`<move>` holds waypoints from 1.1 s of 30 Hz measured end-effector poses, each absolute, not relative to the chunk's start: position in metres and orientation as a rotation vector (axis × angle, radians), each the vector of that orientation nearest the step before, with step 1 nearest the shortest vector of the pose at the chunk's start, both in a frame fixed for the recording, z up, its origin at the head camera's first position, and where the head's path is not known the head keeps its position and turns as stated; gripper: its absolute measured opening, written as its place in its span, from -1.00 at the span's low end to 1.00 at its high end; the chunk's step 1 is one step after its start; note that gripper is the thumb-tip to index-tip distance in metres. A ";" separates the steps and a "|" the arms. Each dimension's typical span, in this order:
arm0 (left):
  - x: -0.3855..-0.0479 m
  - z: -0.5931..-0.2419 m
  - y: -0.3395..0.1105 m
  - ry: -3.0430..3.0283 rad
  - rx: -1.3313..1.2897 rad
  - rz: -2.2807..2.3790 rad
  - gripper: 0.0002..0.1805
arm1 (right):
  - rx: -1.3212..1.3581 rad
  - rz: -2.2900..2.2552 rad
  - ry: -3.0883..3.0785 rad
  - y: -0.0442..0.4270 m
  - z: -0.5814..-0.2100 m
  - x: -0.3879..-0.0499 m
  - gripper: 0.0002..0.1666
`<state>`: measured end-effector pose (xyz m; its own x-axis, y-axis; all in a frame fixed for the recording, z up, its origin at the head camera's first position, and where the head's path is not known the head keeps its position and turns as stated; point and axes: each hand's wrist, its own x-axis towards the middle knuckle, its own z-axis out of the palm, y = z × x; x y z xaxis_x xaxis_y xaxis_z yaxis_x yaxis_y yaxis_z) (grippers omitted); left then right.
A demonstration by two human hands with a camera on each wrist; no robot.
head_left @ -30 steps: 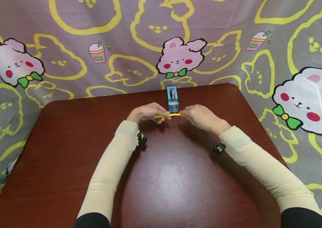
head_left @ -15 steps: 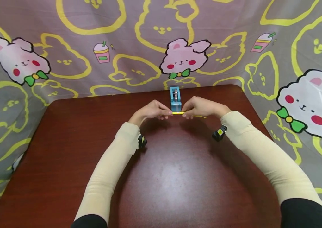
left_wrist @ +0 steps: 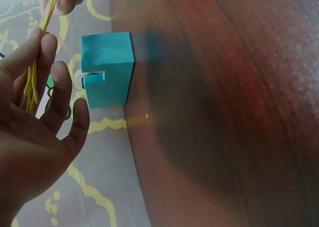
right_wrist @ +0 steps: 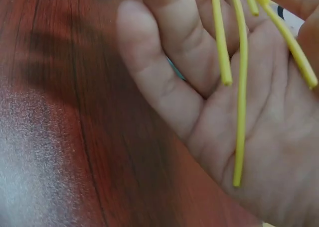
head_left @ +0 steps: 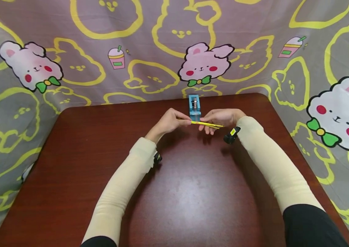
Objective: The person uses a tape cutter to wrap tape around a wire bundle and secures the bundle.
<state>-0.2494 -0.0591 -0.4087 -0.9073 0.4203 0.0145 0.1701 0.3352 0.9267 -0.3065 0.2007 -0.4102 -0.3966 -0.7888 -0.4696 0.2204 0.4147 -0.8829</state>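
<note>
A bundle of thin yellow wires (head_left: 206, 124) stretches between the two hands above the table. My left hand (head_left: 169, 120) pinches it between thumb and index finger; the other fingers are spread and curved in the left wrist view, where the wires' loose ends (left_wrist: 31, 90) lie by the palm. My right hand (head_left: 219, 118) grips the bundle near the left fingertips, palm turned partly up. Several cut wire ends (right_wrist: 240, 112) hang over that palm in the right wrist view; the right fingertips are out of that frame. Just behind the hands stands a blue tape dispenser (head_left: 194, 104).
The dark red-brown wooden table (head_left: 190, 192) has its far edge just behind the dispenser. A patterned cloth curtain (head_left: 149, 44) hangs behind the table and along its sides. Small black wrist cameras (head_left: 231, 135) sit beneath both sleeves.
My right hand has moved from the bundle's right end towards its middle and turned its palm upward. The wires now reach out over the right palm. The left hand keeps its pinch.
</note>
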 end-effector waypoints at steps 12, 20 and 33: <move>-0.248 -0.411 -0.052 2.440 0.574 1.534 -0.88 | -0.553 -1.184 1.565 0.207 -0.404 -0.306 -0.51; -0.248 -0.411 -0.053 2.418 0.593 1.563 -0.90 | -0.713 -0.982 1.875 0.201 -0.381 -0.297 -0.61; -0.274 -0.409 -0.068 2.102 0.319 1.404 -0.32 | -1.087 -0.709 2.516 0.187 -0.368 -0.259 -0.85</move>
